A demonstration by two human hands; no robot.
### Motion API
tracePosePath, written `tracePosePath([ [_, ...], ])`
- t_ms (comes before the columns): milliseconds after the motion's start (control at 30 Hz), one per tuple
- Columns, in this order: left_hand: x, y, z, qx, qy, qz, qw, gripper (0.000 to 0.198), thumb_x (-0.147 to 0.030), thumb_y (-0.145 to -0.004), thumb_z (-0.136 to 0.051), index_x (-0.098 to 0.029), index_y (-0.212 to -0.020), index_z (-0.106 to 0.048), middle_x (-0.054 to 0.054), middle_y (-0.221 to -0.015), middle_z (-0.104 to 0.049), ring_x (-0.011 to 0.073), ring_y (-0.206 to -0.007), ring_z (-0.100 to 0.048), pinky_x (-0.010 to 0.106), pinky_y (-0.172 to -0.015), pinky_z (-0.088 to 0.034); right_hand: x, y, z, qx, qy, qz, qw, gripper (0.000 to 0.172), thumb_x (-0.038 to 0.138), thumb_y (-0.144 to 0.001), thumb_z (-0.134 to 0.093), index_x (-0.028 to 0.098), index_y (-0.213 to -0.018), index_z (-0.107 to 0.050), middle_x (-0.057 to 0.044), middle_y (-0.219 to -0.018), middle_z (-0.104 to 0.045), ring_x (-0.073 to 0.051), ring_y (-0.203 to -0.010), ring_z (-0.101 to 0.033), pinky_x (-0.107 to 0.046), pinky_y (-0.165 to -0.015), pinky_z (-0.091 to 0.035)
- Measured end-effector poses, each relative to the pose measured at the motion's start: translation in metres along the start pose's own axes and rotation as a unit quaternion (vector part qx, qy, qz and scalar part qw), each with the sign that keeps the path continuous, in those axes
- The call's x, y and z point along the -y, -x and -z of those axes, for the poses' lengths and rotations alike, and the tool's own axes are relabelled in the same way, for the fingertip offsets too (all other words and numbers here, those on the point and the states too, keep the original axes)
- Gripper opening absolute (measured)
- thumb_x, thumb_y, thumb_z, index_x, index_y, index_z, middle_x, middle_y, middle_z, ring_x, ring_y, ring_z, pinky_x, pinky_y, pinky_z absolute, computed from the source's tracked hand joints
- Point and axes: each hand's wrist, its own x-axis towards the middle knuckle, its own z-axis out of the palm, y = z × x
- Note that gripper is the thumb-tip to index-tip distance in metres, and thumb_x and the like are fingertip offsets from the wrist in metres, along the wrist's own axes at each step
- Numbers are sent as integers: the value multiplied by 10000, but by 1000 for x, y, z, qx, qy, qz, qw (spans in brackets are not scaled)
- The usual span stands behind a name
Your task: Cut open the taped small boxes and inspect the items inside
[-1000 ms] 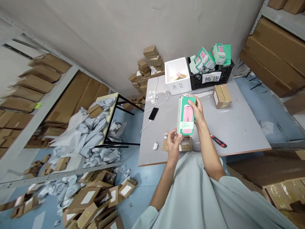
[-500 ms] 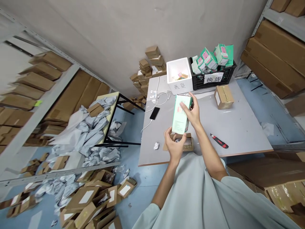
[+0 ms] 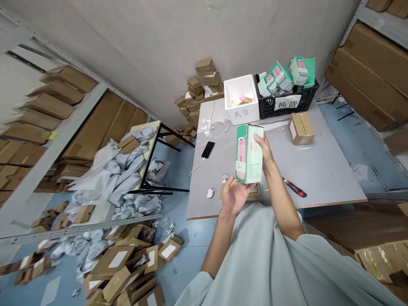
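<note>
A green and white product box (image 3: 248, 154) with a pink item printed on it stands upright in the air above the near edge of the grey table (image 3: 318, 165). My right hand (image 3: 265, 149) grips its right side near the top. My left hand (image 3: 235, 194) cups its bottom end from below, fingers curled under it. An opened small cardboard box (image 3: 254, 194) lies on the table just under my hands.
A red and black utility knife (image 3: 295, 188), a closed brown carton (image 3: 301, 128), a phone on a cable (image 3: 207, 149), a white foam box (image 3: 241, 99) and a black crate (image 3: 287, 104) of green boxes share the table. Cardboard boxes and grey mailer bags litter the floor at left.
The green box has been turned in my hands, from front face up to an edge with two faces showing. My left hand shifted from pinching the bottom corner to cupping it.
</note>
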Motion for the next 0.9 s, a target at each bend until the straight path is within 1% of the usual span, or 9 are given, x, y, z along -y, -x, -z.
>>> tracePosePath([
  [67, 1, 0, -1, 0, -5, 1, 1000, 711, -688, -839, -912, -253, -1381, -761, 154, -1404, -829, 416, -1474, -713, 628, -1240, -598, -1, 1, 0, 10, -9, -7, 1000, 633, 760, -847, -840, 305, -1272, -729, -46, -1211, -859, -327, -1174, -820, -499, -1044, -708],
  [167, 7, 0, 2, -27, -18, -27, 999, 698, -604, -788, -998, -251, -1337, -749, 137, -1382, -828, 374, -1381, -762, 588, -1217, -622, -4, -2, 3, 29, 5, -8, 1000, 668, 823, -871, -805, 298, -1280, -744, -69, -1296, -849, -343, -1309, -784, -523, -1126, -679],
  [267, 13, -3, 6, -87, -46, -86, 991, 668, -518, -744, -1064, -249, -1252, -725, 110, -1327, -821, 317, -1275, -796, 560, -1184, -642, -9, -9, 8, 23, 53, 17, 998, 772, 845, -861, -839, 342, -1431, -708, -71, -1474, -791, -313, -1451, -710, -535, -1223, -619],
  [367, 18, -5, 8, -166, -75, -141, 973, 691, -494, -703, -1102, -248, -1206, -696, 82, -1294, -797, 275, -1240, -798, 506, -1157, -653, -15, -15, 11, -5, 85, 46, 995, 846, 807, -826, -916, 375, -1507, -660, -93, -1585, -724, -296, -1459, -692, -545, -1250, -589],
  [433, 20, -6, 9, -199, -91, -161, 962, 725, -513, -683, -1113, -247, -1203, -683, 80, -1300, -782, 268, -1248, -793, 471, -1143, -653, -19, -17, 12, -6, 100, 67, 993, 812, 779, -806, -952, 352, -1446, -691, -113, -1578, -718, -302, -1428, -703, -535, -1235, -597],
  [533, 24, -6, 12, -215, -110, -180, 954, 759, -548, -672, -1115, -249, -1211, -673, 85, -1331, -762, 269, -1279, -783, 433, -1140, -645, -22, -18, 12, 7, 115, 87, 990, 717, 768, -813, -949, 324, -1333, -735, -117, -1523, -739, -312, -1420, -703, -521, -1219, -606],
  [667, 27, -8, 16, -236, -138, -202, 941, 805, -584, -655, -1114, -247, -1231, -663, 80, -1309, -751, 251, -1207, -798, 403, -1101, -646, -18, -16, 9, 16, 134, 110, 985, 667, 775, -855, -906, 341, -1337, -749, -105, -1494, -751, -326, -1452, -674, -528, -1191, -623],
  [800, 26, -7, 12, -264, -204, -256, 908, 782, -567, -685, -1095, -242, -1241, -653, 86, -1290, -722, 246, -1173, -779, 361, -997, -656, -10, -8, 1, 15, 167, 117, 979, 624, 765, -907, -870, 353, -1364, -763, -98, -1524, -736, -325, -1428, -675, -513, -1157, -640],
  [900, 27, -4, 5, -276, -287, -325, 858, 658, -470, -758, -1057, -251, -1235, -661, 124, -1443, -658, 273, -1288, -730, 353, -970, -657, -6, -2, -6, 8, 192, 117, 974, 621, 731, -861, -933, 337, -1316, -779, -92, -1462, -754, -316, -1339, -710, -485, -1140, -642],
])
